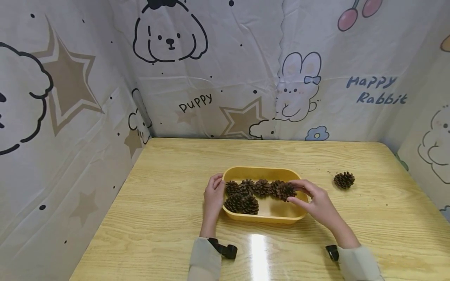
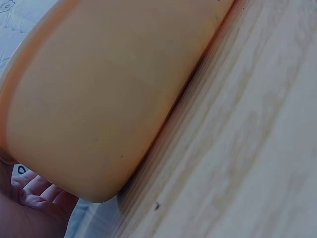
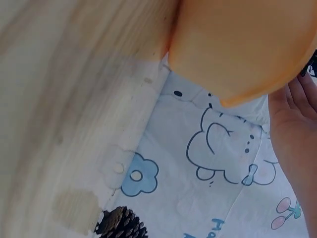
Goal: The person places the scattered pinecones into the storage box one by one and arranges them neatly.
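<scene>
A yellow plastic tub (image 1: 265,219) stands on the table with several brown pine cones in it, gathered along the far side and at the left end. My left hand (image 1: 215,194) holds the tub's left end; in the left wrist view its fingers (image 2: 37,187) curve behind the end wall, near the rim. Over the tub's right part, my right hand (image 1: 318,203) pinches a pine cone (image 1: 286,191) between thumb and fingers, close beside the far row. In the right wrist view that hand reaches over the rim, and only a dark bit of the cone shows.
A single pine cone (image 1: 344,180) lies on the wooden table (image 1: 168,218) to the right of the tub. White printed cloth (image 1: 218,70) hangs behind the table and along both sides. Light reflects off the table in front of the tub.
</scene>
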Available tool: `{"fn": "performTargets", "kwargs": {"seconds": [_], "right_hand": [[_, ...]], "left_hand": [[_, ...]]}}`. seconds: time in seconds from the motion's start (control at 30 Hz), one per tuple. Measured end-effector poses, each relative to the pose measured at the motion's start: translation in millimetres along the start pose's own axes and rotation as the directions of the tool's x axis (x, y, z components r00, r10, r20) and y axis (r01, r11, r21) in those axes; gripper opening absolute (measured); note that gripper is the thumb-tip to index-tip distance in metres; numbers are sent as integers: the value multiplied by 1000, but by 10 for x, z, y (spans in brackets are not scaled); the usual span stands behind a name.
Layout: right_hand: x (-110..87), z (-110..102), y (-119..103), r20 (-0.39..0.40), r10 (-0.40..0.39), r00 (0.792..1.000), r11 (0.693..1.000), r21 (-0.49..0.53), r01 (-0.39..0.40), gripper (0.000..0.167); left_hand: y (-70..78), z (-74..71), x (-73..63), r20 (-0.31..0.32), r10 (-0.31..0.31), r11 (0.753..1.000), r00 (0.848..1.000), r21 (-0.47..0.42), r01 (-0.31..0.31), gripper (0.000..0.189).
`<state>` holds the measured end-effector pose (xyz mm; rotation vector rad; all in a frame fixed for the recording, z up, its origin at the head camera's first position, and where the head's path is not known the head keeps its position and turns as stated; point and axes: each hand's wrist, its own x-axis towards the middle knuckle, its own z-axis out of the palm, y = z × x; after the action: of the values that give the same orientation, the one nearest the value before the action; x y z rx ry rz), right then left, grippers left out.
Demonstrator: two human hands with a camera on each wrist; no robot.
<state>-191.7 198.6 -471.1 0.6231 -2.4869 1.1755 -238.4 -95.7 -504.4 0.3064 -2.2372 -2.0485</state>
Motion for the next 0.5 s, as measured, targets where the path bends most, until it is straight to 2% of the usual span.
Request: {"fn": "performTargets", "kwargs": {"seconds": [0.5], "right_hand": [[79, 163, -85, 38, -58, 998, 998, -32, 59, 47]], "left_hand": [[16, 2, -4, -10, 10, 1000, 1000, -5, -10, 30]]}}
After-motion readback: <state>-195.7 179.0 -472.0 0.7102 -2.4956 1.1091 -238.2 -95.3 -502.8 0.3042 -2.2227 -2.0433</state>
